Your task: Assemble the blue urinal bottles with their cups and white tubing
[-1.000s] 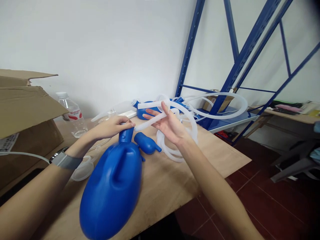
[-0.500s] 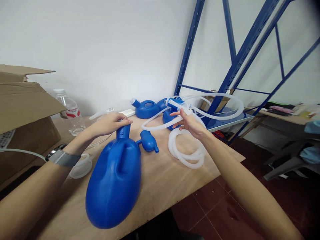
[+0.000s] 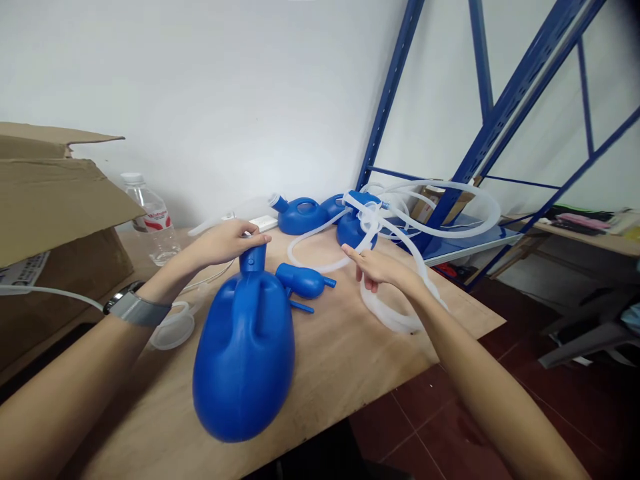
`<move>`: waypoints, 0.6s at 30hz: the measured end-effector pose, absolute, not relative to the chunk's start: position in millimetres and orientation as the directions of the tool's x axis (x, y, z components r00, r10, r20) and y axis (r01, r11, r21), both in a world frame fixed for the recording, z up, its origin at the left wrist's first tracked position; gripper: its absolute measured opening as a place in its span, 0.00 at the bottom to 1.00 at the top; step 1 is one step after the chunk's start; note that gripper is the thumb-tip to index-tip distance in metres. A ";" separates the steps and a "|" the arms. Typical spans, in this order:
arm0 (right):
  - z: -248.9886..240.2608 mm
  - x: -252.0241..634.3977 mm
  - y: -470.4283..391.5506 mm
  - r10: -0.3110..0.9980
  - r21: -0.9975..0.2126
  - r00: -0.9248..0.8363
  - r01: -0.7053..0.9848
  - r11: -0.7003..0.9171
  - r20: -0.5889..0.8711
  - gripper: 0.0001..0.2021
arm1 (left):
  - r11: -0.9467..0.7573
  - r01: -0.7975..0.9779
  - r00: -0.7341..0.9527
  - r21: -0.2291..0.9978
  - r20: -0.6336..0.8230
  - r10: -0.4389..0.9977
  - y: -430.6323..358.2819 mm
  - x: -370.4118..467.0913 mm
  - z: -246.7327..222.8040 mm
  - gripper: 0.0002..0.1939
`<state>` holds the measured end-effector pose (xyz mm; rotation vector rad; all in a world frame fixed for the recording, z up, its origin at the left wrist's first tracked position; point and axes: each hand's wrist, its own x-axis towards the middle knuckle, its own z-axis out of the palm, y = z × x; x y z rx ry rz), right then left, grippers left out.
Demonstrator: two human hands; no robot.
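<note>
My left hand (image 3: 231,241) is closed around the neck of a large blue plastic bottle (image 3: 245,373) with a moulded handle, tilted with its rounded base towards me. My right hand (image 3: 383,268) is at the right, its index finger stretched out and the other fingers loosely bent, with nothing visible in its grasp. Partly hidden by that hand lies a coil of translucent tubing (image 3: 383,312). Between the hands, a small blue plastic piece with a spout (image 3: 306,281) rests just beyond the bottle. A clear plastic cup-like part (image 3: 173,331) lies below my left wrist.
Other blue bottles (image 3: 303,217) stand by the wall, with white tubing (image 3: 480,200) looping over those at right. A cardboard box (image 3: 60,207) and a water bottle (image 3: 153,220) are at left. A blue metal rack (image 3: 387,100) rises behind the wooden table (image 3: 345,373).
My right hand has come down and towards me, away from the tubing at the back, its fingers less spread. The small blue piece has turned, its spout now pointing right. My left hand keeps its grip.
</note>
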<state>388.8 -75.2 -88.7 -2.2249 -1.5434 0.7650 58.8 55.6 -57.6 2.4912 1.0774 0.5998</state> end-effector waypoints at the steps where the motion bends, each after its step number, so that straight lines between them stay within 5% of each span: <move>1: -83.6 387.6 -79.9 0.926 -0.518 0.282 0.769 -0.375 -0.253 0.46 | -0.636 0.599 0.609 0.486 0.239 0.756 54.8 58.7 -56.7 0.28; 4: -66.4 383.3 -97.8 0.947 -0.460 0.241 0.830 -0.314 -0.212 0.43 | -0.612 0.607 0.583 0.508 0.239 0.777 51.4 58.5 -53.1 0.28; 8: -50.8 348.5 -122.2 0.976 -0.432 0.078 0.902 0.018 0.204 0.33 | -0.564 0.624 0.548 0.541 0.211 0.809 46.5 58.5 -47.9 0.27; 12: -63.4 280.0 -114.6 0.954 -0.704 -0.051 0.663 0.254 0.297 0.25 | -0.535 0.614 0.538 0.580 0.188 0.822 44.6 57.1 -46.0 0.26; 16: -84.1 233.2 -68.1 0.973 -0.832 -0.053 0.509 0.220 0.225 0.51 | -0.518 0.597 0.570 0.612 0.130 0.811 39.5 55.1 -41.5 0.26; 18: -89.4 224.5 -44.6 0.981 -0.876 -0.106 0.443 0.191 0.161 0.56 | -0.515 0.595 0.599 0.617 0.087 0.796 35.4 54.5 -37.1 0.26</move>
